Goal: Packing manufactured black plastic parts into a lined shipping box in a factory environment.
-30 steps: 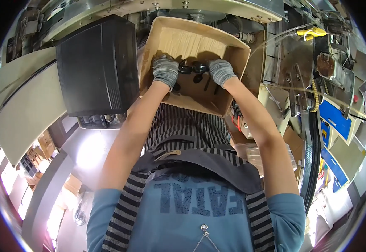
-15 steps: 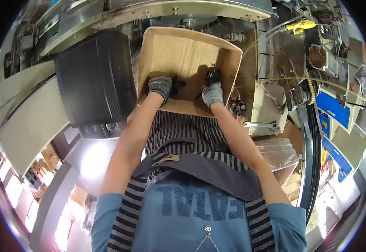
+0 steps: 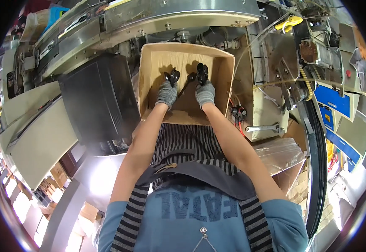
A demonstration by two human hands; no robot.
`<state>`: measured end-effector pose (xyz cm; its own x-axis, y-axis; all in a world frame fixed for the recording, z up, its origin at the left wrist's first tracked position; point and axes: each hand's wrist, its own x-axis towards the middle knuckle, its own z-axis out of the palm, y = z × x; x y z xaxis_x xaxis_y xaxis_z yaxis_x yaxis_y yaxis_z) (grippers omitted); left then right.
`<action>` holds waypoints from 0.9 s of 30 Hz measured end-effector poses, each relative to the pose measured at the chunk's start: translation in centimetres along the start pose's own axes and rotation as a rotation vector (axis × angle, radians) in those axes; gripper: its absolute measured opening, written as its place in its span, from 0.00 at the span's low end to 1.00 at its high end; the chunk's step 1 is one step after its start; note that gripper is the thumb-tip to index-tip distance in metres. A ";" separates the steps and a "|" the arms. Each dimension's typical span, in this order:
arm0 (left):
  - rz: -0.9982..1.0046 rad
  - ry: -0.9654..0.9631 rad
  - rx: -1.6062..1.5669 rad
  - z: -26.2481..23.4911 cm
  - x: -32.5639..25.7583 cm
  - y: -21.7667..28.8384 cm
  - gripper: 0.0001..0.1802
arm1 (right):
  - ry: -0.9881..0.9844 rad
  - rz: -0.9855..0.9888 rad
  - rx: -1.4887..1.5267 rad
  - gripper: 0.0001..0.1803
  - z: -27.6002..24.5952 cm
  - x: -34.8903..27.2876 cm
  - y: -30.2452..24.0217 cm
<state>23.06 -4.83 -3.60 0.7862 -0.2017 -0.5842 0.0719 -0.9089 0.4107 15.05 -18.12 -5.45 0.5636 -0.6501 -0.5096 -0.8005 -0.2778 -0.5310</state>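
Both my gloved hands are inside an open cardboard box (image 3: 183, 49). My left hand (image 3: 167, 93) is closed around a few glossy black spoons (image 3: 173, 76), their bowls sticking out past the fingers. To its right, my right hand (image 3: 205, 92) grips a bunch of black spoons (image 3: 202, 72), bowls stacked together and pointing away from me. Between the hands a single black spoon (image 3: 191, 77) lies slanted on the box bottom. The palms hide most of the handles.
Left of the box stands a black plastic casing (image 3: 94, 98). A metal machine frame (image 3: 183, 19) runs along the far side. On the right are an adjustable wrench (image 3: 262, 127), a yellow-handled tool (image 3: 289, 23), a chain (image 3: 306, 84) and a plastic-wrapped carton (image 3: 277, 155).
Both hands have come closer together and further up within the view. More spoons now show in the left hand, and a loose spoon is visible between the hands. The whole view has shifted slightly.
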 end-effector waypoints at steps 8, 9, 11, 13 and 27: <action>0.178 -0.079 0.261 2.8 0.7 1.8 0.15 | -0.214 0.160 0.994 0.06 -5.1 -6.2 -4.5; 0.179 -0.018 0.148 3.3 1.3 0.8 0.15 | -0.229 0.085 1.032 0.06 -6.3 -6.7 -5.0; 0.155 -0.117 -0.224 1.0 -0.8 4.3 0.16 | -0.194 0.087 0.970 0.05 -9.3 -6.9 -5.0; 0.031 -0.343 -0.619 -2.2 -4.0 8.1 0.15 | 0.231 -0.290 0.311 0.15 -9.8 -5.9 -2.5; 0.101 -0.374 -1.567 -4.9 -9.4 15.6 0.12 | -0.339 -0.782 -0.206 0.17 -23.6 -7.7 -8.1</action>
<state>19.85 -15.36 11.75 0.6570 -0.5212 -0.5448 0.7410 0.3132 0.5940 12.37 -27.60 18.76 0.9702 0.0162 -0.2417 -0.1617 -0.6998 -0.6958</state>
